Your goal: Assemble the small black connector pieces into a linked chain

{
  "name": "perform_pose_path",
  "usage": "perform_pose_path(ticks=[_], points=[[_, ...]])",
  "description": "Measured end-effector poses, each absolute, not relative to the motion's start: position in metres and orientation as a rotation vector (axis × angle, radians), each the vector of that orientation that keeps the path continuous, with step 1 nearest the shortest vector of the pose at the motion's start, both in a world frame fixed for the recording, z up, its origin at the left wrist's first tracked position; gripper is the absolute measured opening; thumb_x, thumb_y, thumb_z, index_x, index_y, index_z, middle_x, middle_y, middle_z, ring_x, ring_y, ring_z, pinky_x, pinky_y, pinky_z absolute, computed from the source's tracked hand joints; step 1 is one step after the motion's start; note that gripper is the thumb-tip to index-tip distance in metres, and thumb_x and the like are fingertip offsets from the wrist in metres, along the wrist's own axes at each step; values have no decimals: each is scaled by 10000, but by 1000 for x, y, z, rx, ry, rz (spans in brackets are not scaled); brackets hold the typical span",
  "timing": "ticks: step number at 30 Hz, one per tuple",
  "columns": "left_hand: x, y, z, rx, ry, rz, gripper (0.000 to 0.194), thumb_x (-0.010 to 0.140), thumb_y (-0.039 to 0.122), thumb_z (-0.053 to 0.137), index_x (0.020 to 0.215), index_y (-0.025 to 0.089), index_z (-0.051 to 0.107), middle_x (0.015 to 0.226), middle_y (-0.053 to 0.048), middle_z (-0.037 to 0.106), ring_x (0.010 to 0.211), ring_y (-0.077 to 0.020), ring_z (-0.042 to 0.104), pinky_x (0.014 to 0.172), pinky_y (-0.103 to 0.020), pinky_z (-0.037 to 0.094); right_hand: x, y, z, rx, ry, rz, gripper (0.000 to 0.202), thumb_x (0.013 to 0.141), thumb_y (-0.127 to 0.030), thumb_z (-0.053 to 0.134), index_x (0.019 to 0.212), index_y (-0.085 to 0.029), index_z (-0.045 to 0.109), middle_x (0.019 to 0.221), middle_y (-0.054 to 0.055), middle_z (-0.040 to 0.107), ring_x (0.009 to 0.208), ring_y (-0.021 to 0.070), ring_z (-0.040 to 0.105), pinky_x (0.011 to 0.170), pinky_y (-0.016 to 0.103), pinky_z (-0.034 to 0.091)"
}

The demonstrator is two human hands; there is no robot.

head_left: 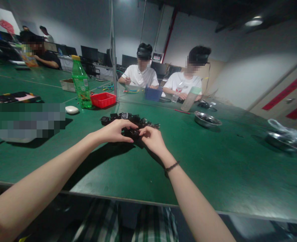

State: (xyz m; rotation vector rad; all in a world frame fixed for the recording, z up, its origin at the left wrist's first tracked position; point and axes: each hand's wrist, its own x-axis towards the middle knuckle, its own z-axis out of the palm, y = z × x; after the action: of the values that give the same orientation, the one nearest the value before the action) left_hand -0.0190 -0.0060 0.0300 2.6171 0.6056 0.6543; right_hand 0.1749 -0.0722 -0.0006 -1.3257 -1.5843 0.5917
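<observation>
A pile of small black parts (132, 118) lies on the green table (214, 174) in front of me, with a few larger black blocks at its left end. My left hand (117, 130) reaches in from the left, its thumb and fingers apart around the near side of the pile. From the right, my right hand (152, 137) has its fingertips pressed together at the pile's near edge. Whatever sits between those fingertips is too small to make out. A dark band circles my right wrist.
Behind the pile stand a red tray (103, 100) and a green bottle (81, 84). A white mouse (72, 110) lies to the left. Metal bowls (207, 120) are on the right. Two people sit across the table near a blue bin (153, 93) and a tall cup (190, 99).
</observation>
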Motion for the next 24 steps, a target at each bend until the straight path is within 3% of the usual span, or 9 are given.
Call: perform_pose_path(ticks=[7,15,24], points=[[-19,-6,30,2669,615,648,617,685,474,737,1215,183,611,1174,-97,661,1050,-237,611,916,-329,454,174,-73,2,-1312,-1544,613,210,620,4,510,690,-172,602,808,8,699,694,122,639,725,265,518],[-18,-6,30,2672,655,678,554,728,434,703,1210,177,608,1135,-86,679,952,-213,638,845,-299,483,174,-73,1,-1304,-1504,662,174,608,-55,553,726,-173,606,751,-9,680,621,110,602,632,231,485],[-18,-9,33,2652,685,817,504,736,413,678,1173,169,616,998,-71,708,881,-206,656,816,-309,503,175,-70,1,-1266,-1416,715,125,599,-126,624,706,-177,586,699,-15,651,606,121,597,635,255,483]])
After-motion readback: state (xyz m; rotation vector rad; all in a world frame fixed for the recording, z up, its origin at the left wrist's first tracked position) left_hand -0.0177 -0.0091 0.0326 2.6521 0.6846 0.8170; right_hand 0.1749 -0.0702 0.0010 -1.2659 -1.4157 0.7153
